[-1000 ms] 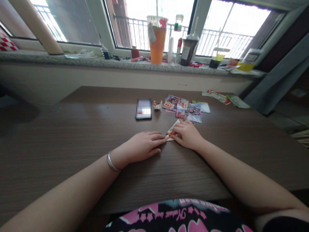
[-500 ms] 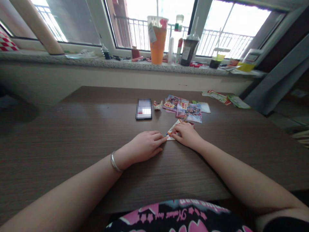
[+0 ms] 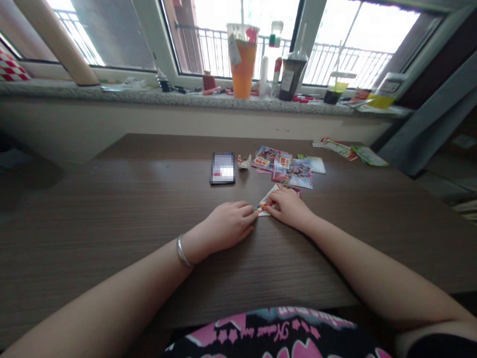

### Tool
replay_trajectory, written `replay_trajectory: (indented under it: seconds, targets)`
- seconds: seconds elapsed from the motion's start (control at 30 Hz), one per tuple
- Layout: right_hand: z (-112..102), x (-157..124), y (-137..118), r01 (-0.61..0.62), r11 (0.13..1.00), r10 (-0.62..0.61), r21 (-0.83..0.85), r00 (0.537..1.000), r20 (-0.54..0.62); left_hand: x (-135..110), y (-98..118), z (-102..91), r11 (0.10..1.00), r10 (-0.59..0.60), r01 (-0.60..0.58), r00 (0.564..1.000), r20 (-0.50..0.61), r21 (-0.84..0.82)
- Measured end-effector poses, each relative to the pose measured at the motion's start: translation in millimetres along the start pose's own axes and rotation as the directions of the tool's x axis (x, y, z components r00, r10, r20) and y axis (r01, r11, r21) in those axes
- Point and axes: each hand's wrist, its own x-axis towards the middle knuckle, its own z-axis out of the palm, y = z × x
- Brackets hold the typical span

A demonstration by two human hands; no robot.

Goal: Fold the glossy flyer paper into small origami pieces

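A small folded sheet of printed paper, white with orange and blue, lies on the table between my hands. My left hand, a silver bangle at its wrist, rests low with its fingertips holding down the paper's left corner. Bent over the right part of the same paper is my right hand, thumb and fingers gripping it and covering much of it. A dark red printed edge pokes out behind the right knuckles. Beyond the hands sits a small crumpled or folded paper piece.
A phone with a blurred screen lies left of the crumpled piece. Colourful leaflets overlap behind my right hand. Paper strips lie at the table's back right. Along the windowsill stand an orange drink cup, a dark cup and pens.
My left hand and wrist have shifted very slightly to the right. My right hand stays on the paper almost unmoved.
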Motion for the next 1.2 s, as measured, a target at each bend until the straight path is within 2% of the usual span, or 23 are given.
replay_trajectory:
  seconds: [0.2, 0.4, 0.63, 0.9, 1.2]
  targets:
    - [0, 0, 2, 0.001, 1.0, -0.001, -0.003, 1.0, -0.002, 1, 3, -3.1, 0.999, -0.025, 0.024, 1.0, 0.015, 0.034]
    - [1, -1, 7, 0.024, 1.0, -0.024, 0.017, 0.999, -0.026, 1, 3, -8.9, 0.998, -0.065, 0.066, 0.997, 0.039, -0.013]
    - [1, -4, 9, 0.02, 0.999, -0.019, 0.04, 0.999, -0.036, -2, -1, -8.0, 0.996, -0.06, 0.061, 0.998, 0.012, -0.069]
    - [0, -4, 10, 0.003, 0.999, -0.002, 0.039, 0.999, -0.037, -5, -7, -12.5, 0.987, -0.075, 0.083, 0.995, 0.06, -0.139]
    - [2, -7, 12, 0.042, 0.997, -0.038, 0.071, 0.998, -0.05, -8, -16, -7.0, 0.978, -0.045, 0.053, 0.998, 0.042, -0.203]
